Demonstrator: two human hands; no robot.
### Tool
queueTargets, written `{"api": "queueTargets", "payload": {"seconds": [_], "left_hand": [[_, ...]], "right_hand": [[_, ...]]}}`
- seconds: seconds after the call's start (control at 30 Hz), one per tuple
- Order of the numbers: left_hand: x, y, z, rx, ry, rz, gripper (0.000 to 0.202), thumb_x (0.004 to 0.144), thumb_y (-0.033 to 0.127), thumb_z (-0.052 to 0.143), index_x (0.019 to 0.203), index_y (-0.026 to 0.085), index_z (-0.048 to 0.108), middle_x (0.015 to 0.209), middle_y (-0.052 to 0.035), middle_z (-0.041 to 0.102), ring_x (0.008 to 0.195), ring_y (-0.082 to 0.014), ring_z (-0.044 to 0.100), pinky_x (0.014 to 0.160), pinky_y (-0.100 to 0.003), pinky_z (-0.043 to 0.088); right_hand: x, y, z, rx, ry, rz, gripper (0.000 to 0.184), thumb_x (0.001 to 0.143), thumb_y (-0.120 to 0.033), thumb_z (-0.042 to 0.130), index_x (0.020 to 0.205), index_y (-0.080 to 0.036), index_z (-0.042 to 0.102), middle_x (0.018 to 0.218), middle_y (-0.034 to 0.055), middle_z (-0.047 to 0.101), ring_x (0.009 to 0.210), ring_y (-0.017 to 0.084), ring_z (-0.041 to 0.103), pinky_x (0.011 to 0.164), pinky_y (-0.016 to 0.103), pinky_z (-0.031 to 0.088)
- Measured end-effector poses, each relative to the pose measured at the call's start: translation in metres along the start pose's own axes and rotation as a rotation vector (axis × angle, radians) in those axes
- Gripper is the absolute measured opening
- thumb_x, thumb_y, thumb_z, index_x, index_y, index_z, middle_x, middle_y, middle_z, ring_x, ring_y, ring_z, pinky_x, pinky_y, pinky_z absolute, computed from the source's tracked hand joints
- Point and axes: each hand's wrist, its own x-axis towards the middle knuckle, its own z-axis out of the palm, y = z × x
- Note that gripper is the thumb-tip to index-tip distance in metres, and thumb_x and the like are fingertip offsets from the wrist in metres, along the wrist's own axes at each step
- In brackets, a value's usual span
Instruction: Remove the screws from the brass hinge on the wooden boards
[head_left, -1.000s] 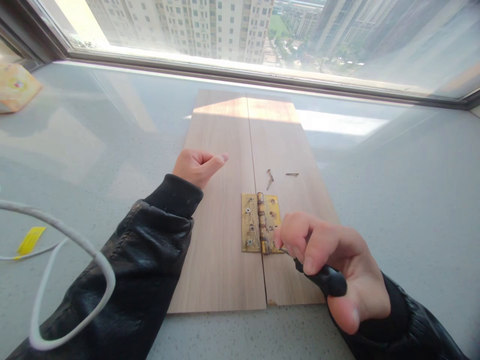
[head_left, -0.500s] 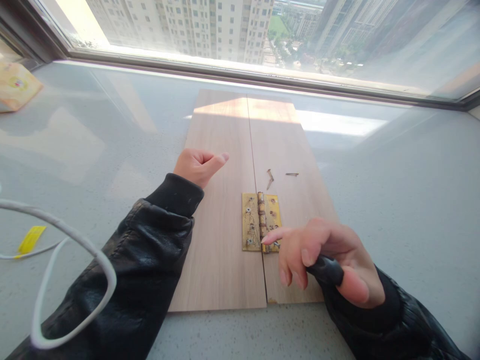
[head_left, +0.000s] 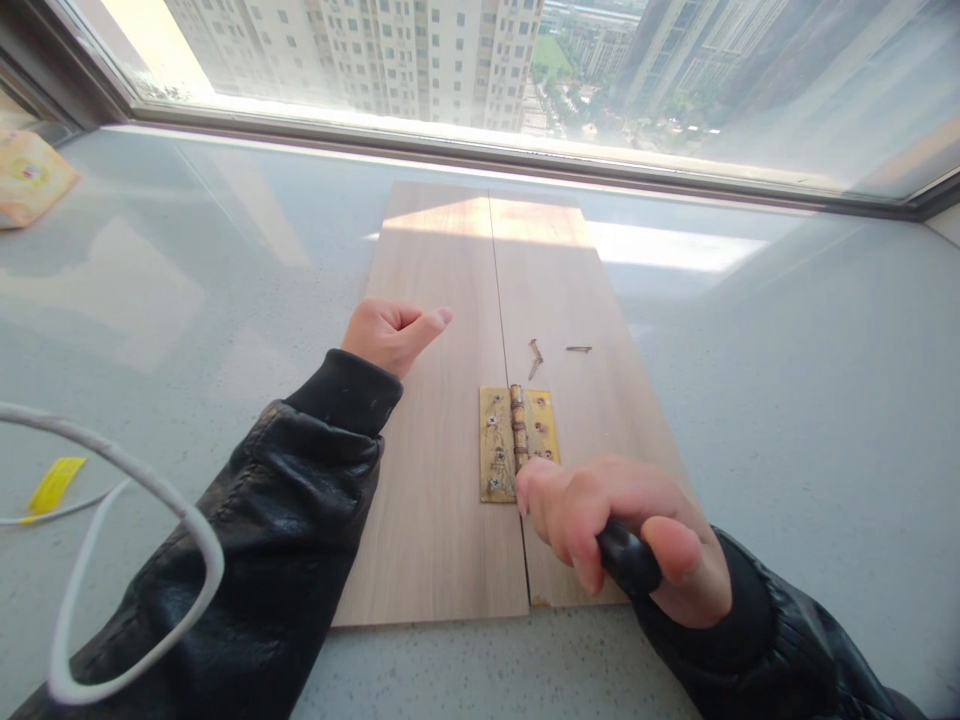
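Note:
Two pale wooden boards, the left board (head_left: pixel 427 480) and the right board (head_left: pixel 600 400), lie side by side with a narrow seam between them. A worn brass hinge (head_left: pixel 496 440) spans the seam, with screws showing in its left leaf. My right hand (head_left: pixel 622 520) is closed around the black handle of a screwdriver (head_left: pixel 628 560) over the hinge's lower right corner. The shaft and tip are hidden by the hand. On the left board rests my left hand (head_left: pixel 390 335), curled into a fist with the thumb out; nothing shows in it.
A few loose screws (head_left: pixel 535 358) lie on the right board above the hinge, one (head_left: pixel 578 349) farther right. A white cable (head_left: pixel 142 480) with a yellow tag (head_left: pixel 56 485) loops at left. An orange-yellow packet (head_left: pixel 34 180) sits far left. Behind the boards runs a window frame (head_left: pixel 450 140).
My right hand has moved slightly left, and its extended index finger has curled in toward the screwdriver. The left hand stays in place. The whole view has shifted a little.

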Motion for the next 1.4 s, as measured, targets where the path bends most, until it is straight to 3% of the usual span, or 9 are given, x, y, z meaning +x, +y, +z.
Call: {"api": "queueTargets", "payload": {"seconds": [0.1,0.27,0.47,0.7,0.83,0.97,1.17,1.27,1.4], "left_hand": [[0.0,0.0,0.0,0.0,0.001,-0.005,0.05,0.076,0.034,0.058,0.04,0.019,0.028,0.041,0.0066,0.019,0.041,-0.0048,0.019,0.044,-0.027,0.012],[0.0,0.0,0.0,-0.004,-0.006,-0.006,0.05,0.076,0.033,0.059,0.04,0.019,0.027,0.042,0.0069,0.019,0.042,-0.0048,0.019,0.045,-0.027,0.012],[0.0,0.0,0.0,0.003,-0.005,-0.013,0.05,0.076,0.033,0.058,0.04,0.019,0.028,0.041,0.0067,0.02,0.041,-0.0048,0.019,0.045,-0.027,0.012],[0.0,0.001,-0.001,-0.003,-0.017,-0.026,0.05,0.076,0.035,0.058,0.041,0.019,0.027,0.043,0.0067,0.017,0.043,-0.0048,0.018,0.046,-0.028,0.011],[0.0,0.001,-0.001,-0.004,-0.013,-0.023,0.05,0.076,0.035,0.058,0.041,0.02,0.027,0.043,0.0066,0.018,0.043,-0.005,0.019,0.046,-0.028,0.011],[0.0,0.0,0.0,0.009,-0.007,-0.018,0.049,0.076,0.034,0.059,0.04,0.019,0.028,0.043,0.0067,0.018,0.043,-0.0054,0.019,0.046,-0.028,0.011],[0.0,0.001,0.0,0.014,-0.006,-0.01,0.05,0.076,0.034,0.058,0.041,0.019,0.027,0.043,0.0068,0.018,0.043,-0.0051,0.018,0.046,-0.027,0.011],[-0.001,0.001,0.0,0.015,-0.007,-0.011,0.049,0.076,0.034,0.058,0.041,0.019,0.027,0.043,0.007,0.018,0.043,-0.0048,0.018,0.046,-0.027,0.011],[-0.001,0.001,0.0,0.024,0.001,-0.005,0.049,0.077,0.034,0.058,0.041,0.019,0.028,0.043,0.0068,0.018,0.043,-0.0049,0.019,0.046,-0.027,0.011]], "right_hand": [[-0.005,-0.003,0.001,0.017,-0.011,0.051,0.048,0.09,-0.058,0.04,0.066,-0.018,0.055,0.058,0.0001,0.046,0.059,0.014,0.041,0.062,0.033,0.034],[-0.013,-0.007,-0.004,0.188,0.074,0.208,0.035,0.078,-0.054,0.062,0.086,-0.023,0.051,0.065,-0.0038,0.045,0.061,0.013,0.035,0.068,0.032,0.032],[-0.004,-0.001,-0.011,0.017,0.07,-0.002,0.031,0.07,-0.05,0.071,0.076,-0.021,0.063,0.075,0.0013,0.056,0.071,0.016,0.05,0.07,0.034,0.039],[-0.001,0.001,-0.002,0.06,0.079,-0.066,0.036,0.088,-0.051,0.053,0.081,-0.019,0.067,0.056,-0.0025,0.049,0.057,0.012,0.046,0.073,0.036,0.041],[-0.01,-0.002,0.005,0.107,0.107,0.037,0.041,0.093,-0.056,0.039,0.081,-0.02,0.056,0.056,-0.0047,0.041,0.053,0.01,0.036,0.063,0.031,0.034],[-0.018,-0.004,0.003,0.158,0.098,0.203,0.044,0.08,-0.066,0.055,0.089,-0.023,0.047,0.065,-0.005,0.041,0.057,0.011,0.029,0.063,0.03,0.03],[-0.006,0.003,-0.007,0.003,0.146,-0.044,0.039,0.066,-0.055,0.075,0.077,-0.021,0.059,0.075,-0.0013,0.053,0.068,0.013,0.048,0.064,0.03,0.034],[-0.001,0.002,-0.009,-0.082,0.105,-0.079,0.038,0.076,-0.056,0.066,0.074,-0.018,0.066,0.07,0.001,0.055,0.067,0.014,0.05,0.067,0.033,0.038],[-0.005,0.001,-0.003,-0.056,0.058,-0.064,0.054,0.093,-0.057,0.038,0.07,-0.017,0.065,0.059,0.0016,0.052,0.059,0.014,0.047,0.069,0.036,0.04]]}}
